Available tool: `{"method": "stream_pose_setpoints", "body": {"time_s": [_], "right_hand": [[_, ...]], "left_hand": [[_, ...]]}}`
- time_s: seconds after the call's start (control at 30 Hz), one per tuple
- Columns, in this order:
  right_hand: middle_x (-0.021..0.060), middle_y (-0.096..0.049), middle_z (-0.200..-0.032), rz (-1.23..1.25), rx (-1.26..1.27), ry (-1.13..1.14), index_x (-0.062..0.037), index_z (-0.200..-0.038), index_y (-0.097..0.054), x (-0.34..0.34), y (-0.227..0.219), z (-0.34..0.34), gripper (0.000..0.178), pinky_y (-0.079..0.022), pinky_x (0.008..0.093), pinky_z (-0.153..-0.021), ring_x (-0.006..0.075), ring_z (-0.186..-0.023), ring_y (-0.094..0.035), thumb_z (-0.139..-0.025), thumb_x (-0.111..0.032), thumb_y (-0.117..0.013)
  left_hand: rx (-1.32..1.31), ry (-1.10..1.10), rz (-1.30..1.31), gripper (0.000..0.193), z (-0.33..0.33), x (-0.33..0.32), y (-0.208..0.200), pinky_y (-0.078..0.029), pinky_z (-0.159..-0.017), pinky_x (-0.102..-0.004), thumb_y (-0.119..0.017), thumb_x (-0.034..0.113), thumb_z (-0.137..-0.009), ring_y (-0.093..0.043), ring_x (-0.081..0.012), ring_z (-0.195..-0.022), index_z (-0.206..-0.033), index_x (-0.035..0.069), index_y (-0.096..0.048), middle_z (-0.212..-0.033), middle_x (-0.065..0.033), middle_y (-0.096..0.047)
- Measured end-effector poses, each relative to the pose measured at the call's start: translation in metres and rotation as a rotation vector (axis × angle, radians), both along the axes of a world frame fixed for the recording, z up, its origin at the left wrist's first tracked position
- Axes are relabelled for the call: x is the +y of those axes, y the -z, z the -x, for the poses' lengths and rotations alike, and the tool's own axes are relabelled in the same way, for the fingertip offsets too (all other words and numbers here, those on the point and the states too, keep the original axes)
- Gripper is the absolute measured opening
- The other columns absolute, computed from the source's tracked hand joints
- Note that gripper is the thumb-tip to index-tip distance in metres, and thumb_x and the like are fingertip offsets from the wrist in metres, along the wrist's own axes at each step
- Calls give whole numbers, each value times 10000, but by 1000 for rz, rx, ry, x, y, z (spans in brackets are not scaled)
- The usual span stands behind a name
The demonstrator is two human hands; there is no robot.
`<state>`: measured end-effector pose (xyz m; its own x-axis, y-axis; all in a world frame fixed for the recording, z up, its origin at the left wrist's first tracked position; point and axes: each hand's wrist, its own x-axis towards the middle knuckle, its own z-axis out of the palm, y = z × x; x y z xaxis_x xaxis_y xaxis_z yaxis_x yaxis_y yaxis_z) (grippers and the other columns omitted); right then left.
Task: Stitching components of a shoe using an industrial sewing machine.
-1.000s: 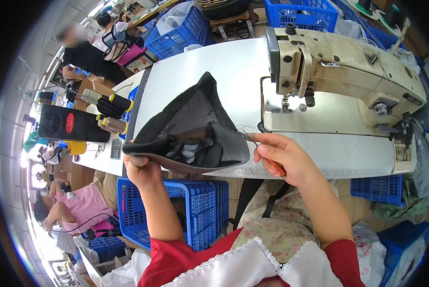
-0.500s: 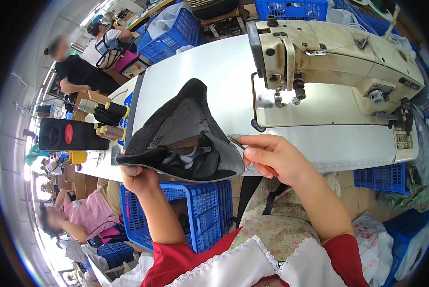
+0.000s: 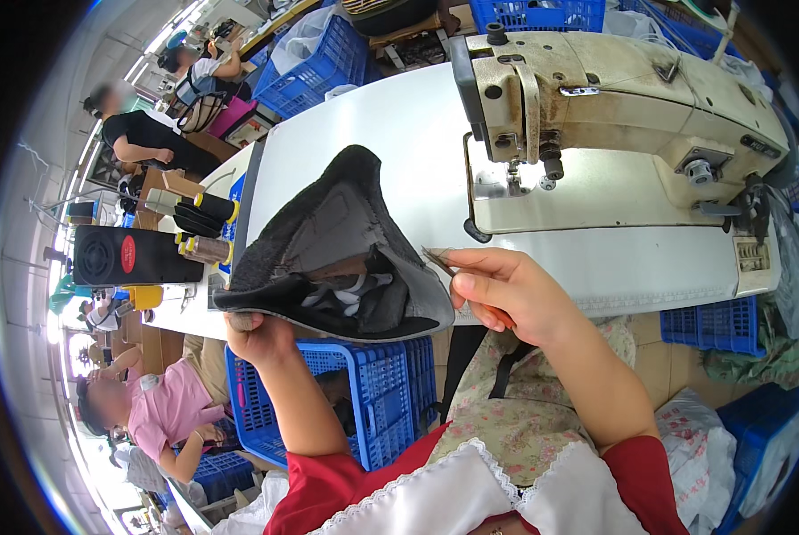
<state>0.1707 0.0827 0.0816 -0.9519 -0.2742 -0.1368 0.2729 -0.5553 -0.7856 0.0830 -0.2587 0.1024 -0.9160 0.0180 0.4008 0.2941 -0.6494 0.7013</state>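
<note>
A hollow black and grey sewn fabric piece [image 3: 328, 214] hangs with its wide mouth toward me, and lighter folds show inside it. My left hand [image 3: 261, 337] grips its lower left rim, thumb at the edge. Between the closed fingers of my right hand [image 3: 506, 290] is a pair of thread snips [image 3: 437, 259]; a bit of orange handle and the dark metal tips show. Those tips sit just beside the right edge of the fabric; whether they touch it I cannot tell.
A sewing machine [image 3: 613, 98] stands on the white table [image 3: 399, 116] at the right. Thread spools [image 3: 208, 209] and a black box [image 3: 136, 254] are at the left. Below the table is a blue crate [image 3: 377, 401]. A person in pink [image 3: 172, 401] sits at the lower left.
My view has shifted slightly, and the machine appears a little farther left. Both hands keep their holds. At the lower left, the person in pink has moved an arm.
</note>
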Motion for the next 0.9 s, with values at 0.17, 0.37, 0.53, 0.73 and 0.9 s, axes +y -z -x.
{"method": "stream_pose_setpoints", "body": {"time_s": [0.17, 0.37, 0.53, 0.73, 0.9], "right_hand": [[106, -635, -833, 29, 24, -13, 54, -1309, -578, -1, -1, 1, 370, -370, 199, -450, 52, -504, -449, -978, -110, -593], [112, -645, -839, -48, 19, 0, 58, -1310, -577, 0, -3, -3, 394, -373, 201, -450, 58, -513, -459, -962, -121, -621], [81, -661, -856, -35, 14, -7, 43, -1313, -583, 1, -3, -7, 418, -378, 192, -461, 48, -550, -477, -947, -145, -657], [73, -655, -842, 15, 39, -5, 41, -1295, -599, 0, -2, -4, 403, -389, 194, -464, 49, -551, -483, -948, -155, -661], [61, -667, -854, -3, 35, 23, 39, -1285, -611, 3, -8, -10, 399, -399, 203, -479, 47, -557, -484, -939, -149, -679]], "left_hand": [[-53, -66, 5, 196, -2, 1, 0, -474, -999, -457, -488, 27, -651, -644, -236, -804, -791, 20, -625, -768, -83, -648], [-26, -7, -39, 201, -3, -3, 2, -462, -1016, -473, -482, 29, -686, -653, -243, -831, -819, 12, -632, -783, -92, -657], [-23, -6, -21, 216, -5, -4, 3, -461, -1019, -484, -485, 25, -699, -656, -256, -845, -847, -5, -639, -795, -98, -664], [-59, -66, 28, 272, -7, -1, 1, -460, -1020, -490, -496, 40, -697, -660, -272, -899, -916, -20, -646, -847, -104, -677], [72, 173, -66, 356, -8, 0, -4, -461, -1021, -491, -499, 28, -639, -661, -301, -952, -958, -37, -643, -912, -135, -692]]}}
